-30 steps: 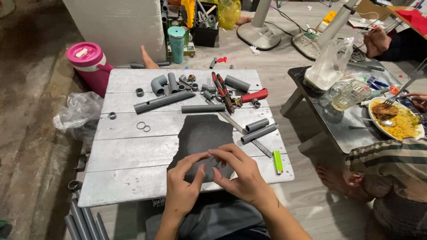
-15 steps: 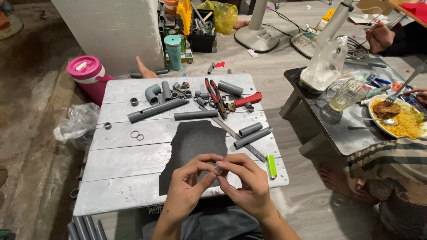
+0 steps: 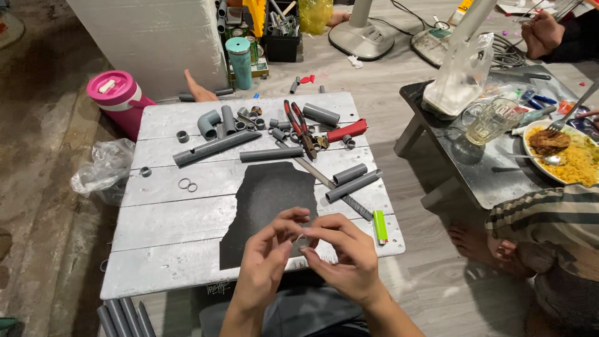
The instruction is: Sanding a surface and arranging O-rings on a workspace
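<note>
Both hands meet over the near edge of the grey plank bench, just above the dark sheet spread on it. The left hand and the right hand each pinch, fingertips pressed together, at a small grey ring-like piece caught between them; it is too small and too covered to tell exactly what it is. Judging by the grip, the step in hand is fitting or working this little piece between the fingers, and the next move seems to call for a steady hold from one hand while the other turns or presses it, with care not to let it slip. Farther off lie grey pipe lengths, an elbow fitting, red-handled pliers, loose rings and a green lighter near the right edge. A pink jug stands on the floor at far left, and at the right another person eats from a plate of rice on a low dark table. Compared with half a second ago, the hands hold much the same pose over the sheet, fingers drawn slightly closer; nothing on the bench has shifted.
</note>
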